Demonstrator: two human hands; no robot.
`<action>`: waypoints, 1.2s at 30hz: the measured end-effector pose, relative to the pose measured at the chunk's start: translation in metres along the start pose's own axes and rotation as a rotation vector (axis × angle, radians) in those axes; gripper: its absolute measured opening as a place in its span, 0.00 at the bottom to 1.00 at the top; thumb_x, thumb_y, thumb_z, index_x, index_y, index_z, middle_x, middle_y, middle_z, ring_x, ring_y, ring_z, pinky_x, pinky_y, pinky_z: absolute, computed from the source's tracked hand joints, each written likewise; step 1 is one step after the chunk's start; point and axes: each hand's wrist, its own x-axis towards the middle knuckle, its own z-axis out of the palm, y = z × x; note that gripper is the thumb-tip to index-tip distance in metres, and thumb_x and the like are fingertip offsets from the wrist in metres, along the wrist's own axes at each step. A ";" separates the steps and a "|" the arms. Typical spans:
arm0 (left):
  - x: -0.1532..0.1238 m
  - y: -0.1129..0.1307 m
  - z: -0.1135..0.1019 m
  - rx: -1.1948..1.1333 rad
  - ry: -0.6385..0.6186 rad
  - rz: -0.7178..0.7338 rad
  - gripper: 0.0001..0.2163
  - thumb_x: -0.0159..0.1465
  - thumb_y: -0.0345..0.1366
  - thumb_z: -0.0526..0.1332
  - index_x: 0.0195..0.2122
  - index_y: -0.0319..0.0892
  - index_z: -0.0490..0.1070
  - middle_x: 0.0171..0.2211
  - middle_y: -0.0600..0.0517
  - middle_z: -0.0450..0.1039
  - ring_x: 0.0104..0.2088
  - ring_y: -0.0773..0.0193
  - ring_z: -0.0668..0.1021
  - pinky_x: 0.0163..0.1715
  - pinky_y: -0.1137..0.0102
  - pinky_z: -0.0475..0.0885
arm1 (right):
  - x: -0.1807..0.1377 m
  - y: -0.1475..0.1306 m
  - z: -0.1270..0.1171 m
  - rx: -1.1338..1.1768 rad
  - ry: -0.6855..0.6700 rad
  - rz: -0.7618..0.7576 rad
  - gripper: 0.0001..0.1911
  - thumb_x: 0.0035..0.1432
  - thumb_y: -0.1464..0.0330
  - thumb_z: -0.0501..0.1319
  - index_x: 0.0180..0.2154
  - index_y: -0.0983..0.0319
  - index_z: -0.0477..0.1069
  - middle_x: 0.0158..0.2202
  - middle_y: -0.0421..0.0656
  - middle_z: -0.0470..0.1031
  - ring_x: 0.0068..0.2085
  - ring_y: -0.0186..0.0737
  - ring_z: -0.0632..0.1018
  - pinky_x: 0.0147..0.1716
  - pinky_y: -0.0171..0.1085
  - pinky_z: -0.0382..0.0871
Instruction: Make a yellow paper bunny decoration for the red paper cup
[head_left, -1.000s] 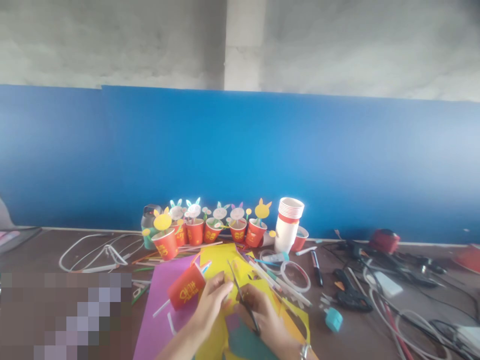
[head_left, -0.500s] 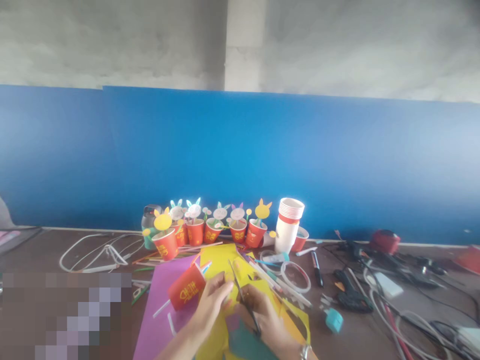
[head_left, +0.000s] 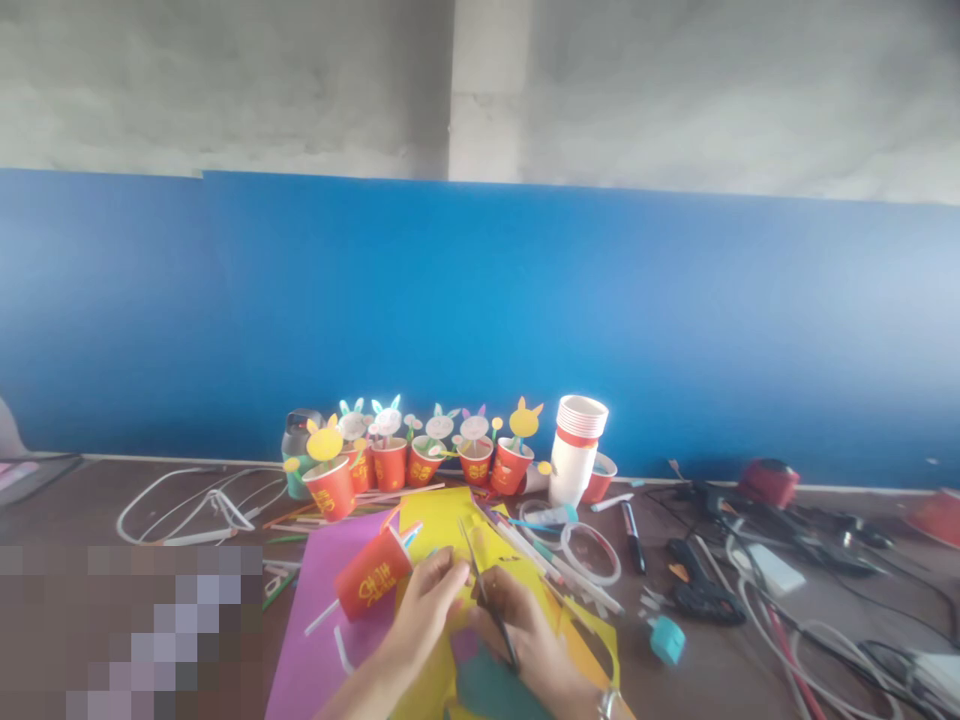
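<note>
My right hand (head_left: 517,610) is closed around a pair of scissors (head_left: 504,630), its blades pointing up and away over the yellow paper (head_left: 435,510). Close beside the blades, my left hand (head_left: 427,605) has thumb and fingers pinched together. Whatever it holds is too small to make out against the yellow sheets. A red paper cup (head_left: 373,572) with gold print lies tilted on its side to the left of that hand, straws at its mouth. Under it spreads a purple sheet (head_left: 319,570); a dark green piece of paper (head_left: 495,685) lies below my wrists.
Behind stand several red cups with paper animal heads (head_left: 475,465) and a stack of white cups (head_left: 574,465). To the right lie a marker (head_left: 633,537), a black glue gun (head_left: 701,590), a teal block (head_left: 667,640) and tangled cables (head_left: 795,635). A blue partition (head_left: 480,300) rises behind.
Both hands stay nearly in place. The scissors and the left fingers have shifted only slightly; the cups and papers look the same.
</note>
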 end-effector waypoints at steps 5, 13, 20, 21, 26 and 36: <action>0.001 0.000 -0.002 -0.007 -0.016 -0.031 0.15 0.58 0.46 0.60 0.23 0.42 0.62 0.23 0.57 0.59 0.27 0.67 0.62 0.27 0.74 0.58 | 0.000 0.001 -0.001 -0.001 0.002 0.010 0.15 0.49 0.61 0.68 0.29 0.59 0.63 0.22 0.33 0.59 0.24 0.31 0.58 0.23 0.32 0.51; 0.002 0.000 -0.006 -0.004 -0.045 0.016 0.15 0.59 0.46 0.59 0.22 0.41 0.61 0.21 0.58 0.55 0.25 0.69 0.60 0.26 0.73 0.56 | 0.000 0.006 -0.004 -0.012 0.006 0.033 0.15 0.49 0.62 0.68 0.29 0.59 0.62 0.20 0.31 0.56 0.22 0.29 0.55 0.22 0.32 0.49; 0.005 0.001 -0.010 -0.041 -0.083 -0.020 0.17 0.57 0.49 0.61 0.21 0.42 0.60 0.20 0.59 0.52 0.22 0.70 0.57 0.24 0.73 0.53 | 0.001 0.011 -0.005 0.020 0.010 0.056 0.16 0.47 0.61 0.69 0.29 0.58 0.62 0.20 0.31 0.57 0.21 0.29 0.56 0.20 0.31 0.48; 0.005 0.000 -0.009 -0.043 -0.079 -0.023 0.18 0.57 0.49 0.61 0.21 0.42 0.60 0.19 0.60 0.52 0.22 0.70 0.57 0.23 0.73 0.53 | 0.001 0.012 -0.005 0.020 0.015 0.055 0.17 0.47 0.61 0.69 0.29 0.59 0.62 0.19 0.31 0.57 0.21 0.29 0.56 0.20 0.31 0.48; 0.001 0.000 -0.001 -0.060 -0.015 -0.076 0.18 0.56 0.53 0.62 0.24 0.42 0.64 0.21 0.59 0.57 0.24 0.69 0.61 0.25 0.75 0.57 | 0.002 0.010 -0.003 0.010 0.034 0.050 0.16 0.49 0.60 0.68 0.28 0.58 0.60 0.16 0.29 0.53 0.17 0.27 0.53 0.17 0.30 0.46; -0.004 0.002 0.007 -0.135 0.003 -0.082 0.17 0.56 0.50 0.63 0.25 0.42 0.62 0.24 0.58 0.59 0.28 0.67 0.63 0.28 0.75 0.60 | 0.000 0.002 0.001 -0.052 0.057 0.065 0.18 0.45 0.55 0.68 0.28 0.58 0.63 0.22 0.34 0.60 0.21 0.32 0.61 0.21 0.33 0.57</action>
